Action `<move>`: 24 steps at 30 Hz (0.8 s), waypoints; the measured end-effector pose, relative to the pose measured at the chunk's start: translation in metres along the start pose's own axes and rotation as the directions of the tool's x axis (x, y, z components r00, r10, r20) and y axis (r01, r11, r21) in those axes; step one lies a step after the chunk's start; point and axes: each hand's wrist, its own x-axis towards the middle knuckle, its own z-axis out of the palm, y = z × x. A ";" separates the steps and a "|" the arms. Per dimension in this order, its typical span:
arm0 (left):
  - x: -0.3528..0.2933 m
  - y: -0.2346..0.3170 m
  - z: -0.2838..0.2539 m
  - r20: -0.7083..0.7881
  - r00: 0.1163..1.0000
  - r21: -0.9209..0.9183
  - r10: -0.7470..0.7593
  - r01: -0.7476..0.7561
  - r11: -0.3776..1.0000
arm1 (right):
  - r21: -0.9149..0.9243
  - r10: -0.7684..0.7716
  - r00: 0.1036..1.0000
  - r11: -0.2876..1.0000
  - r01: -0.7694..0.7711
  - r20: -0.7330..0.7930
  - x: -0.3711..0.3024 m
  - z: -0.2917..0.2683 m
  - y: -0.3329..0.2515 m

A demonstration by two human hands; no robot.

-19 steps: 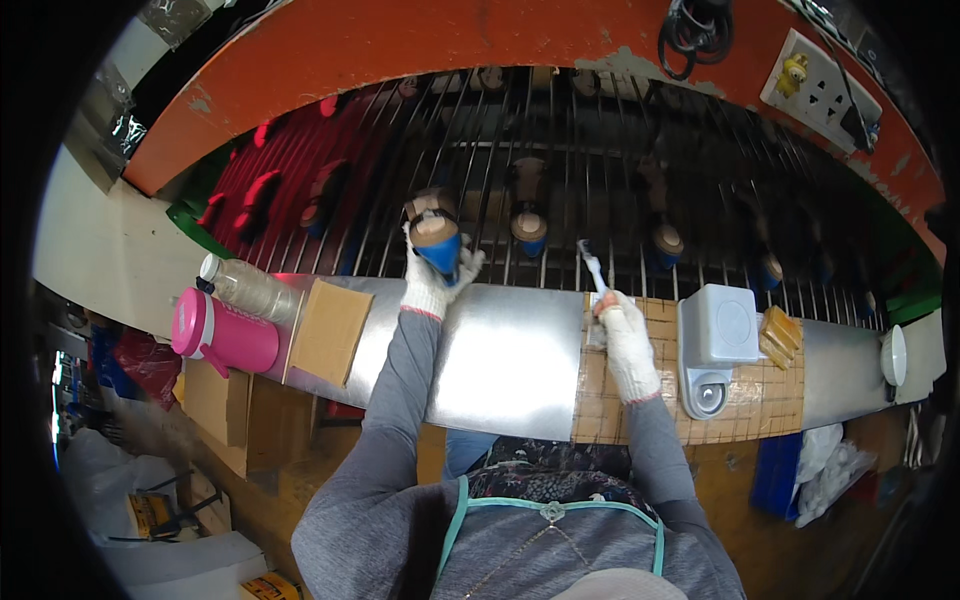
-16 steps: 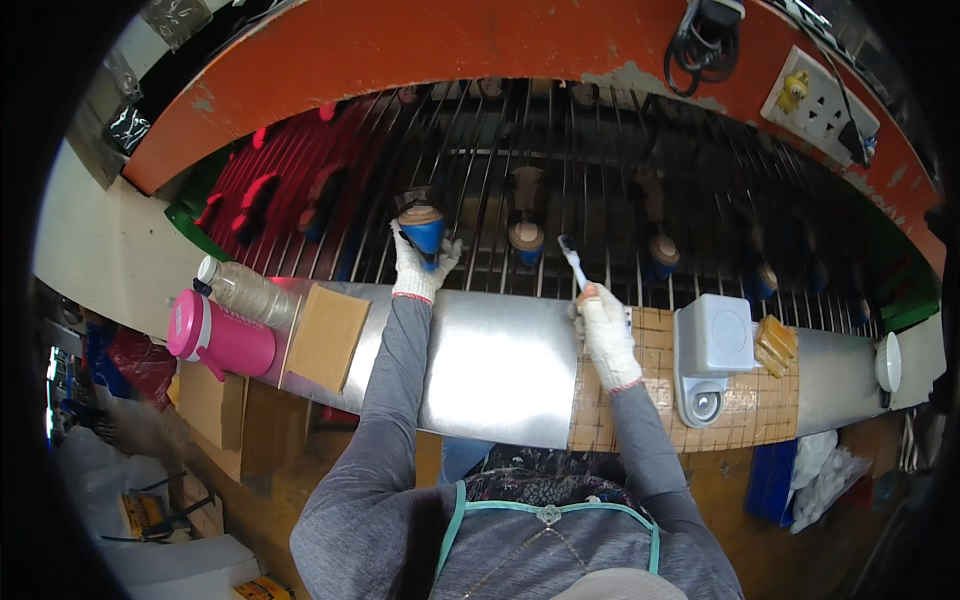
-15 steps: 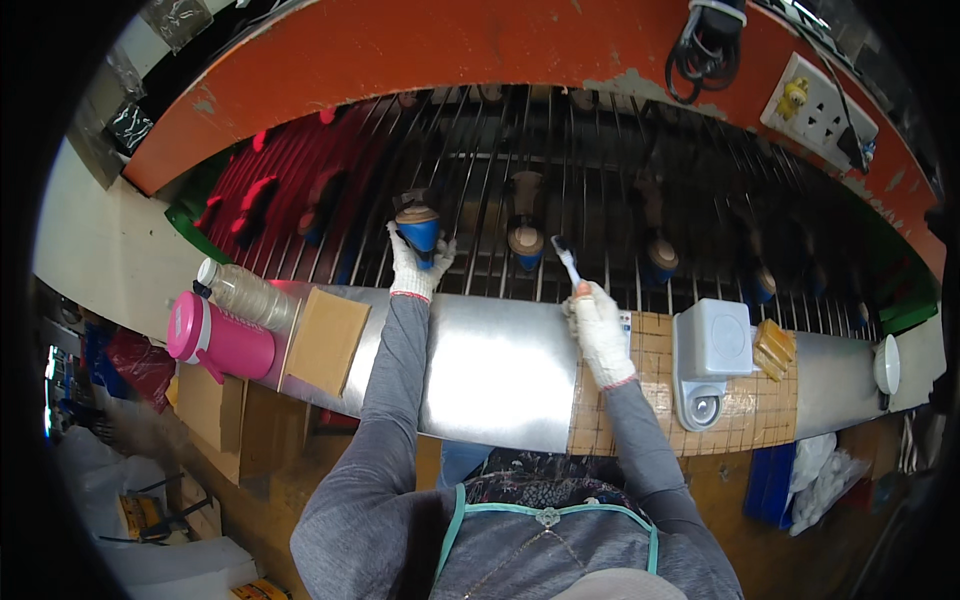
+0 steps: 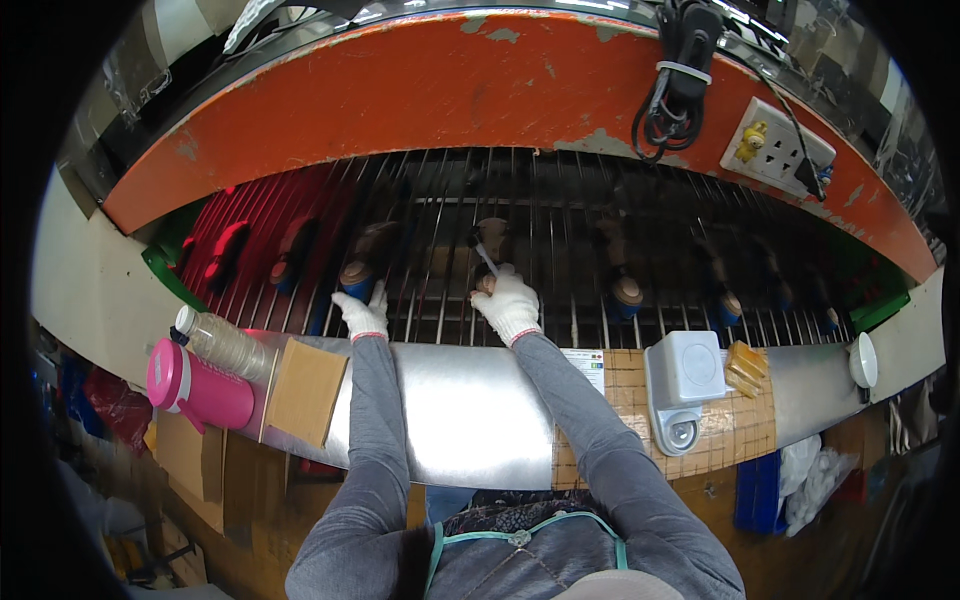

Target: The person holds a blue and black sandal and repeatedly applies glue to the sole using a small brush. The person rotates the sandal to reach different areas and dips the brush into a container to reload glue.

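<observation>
Right grip (image 4: 508, 306) has moved leftward, pinching a brush (image 4: 485, 257); left grip (image 4: 362, 315) spread around a blue-toed shoe (image 4: 356, 277)

Pale lettering (image 4: 224, 386) is running along the side of a bright pink, cylindrical plastic jug (image 4: 220, 402), but it is showing too small for sure reading. A white, rectangular printed sheet (image 4: 583, 367), lying at the far left corner of a tan, dark-gridded mat (image 4: 628, 385), is bearing rows of tiny print and a few small coloured patches, and none of its words are coming through legibly.
</observation>
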 end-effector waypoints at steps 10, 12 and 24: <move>-0.111 -0.031 0.016 0.399 0.893 0.361 -0.207 0.055 0.931 | 0.624 0.024 0.995 0.780 0.043 -0.099 -0.032 -0.066 0.063; -0.165 -0.053 0.008 0.555 0.627 0.448 -0.546 0.327 0.832 | 0.695 -0.112 0.986 0.700 0.164 -0.120 -0.079 -0.079 0.073; -0.267 -0.099 -0.118 0.564 0.562 0.330 -0.605 0.518 0.789 | 0.060 -0.086 0.867 0.989 0.133 -0.491 -0.255 -0.181 0.118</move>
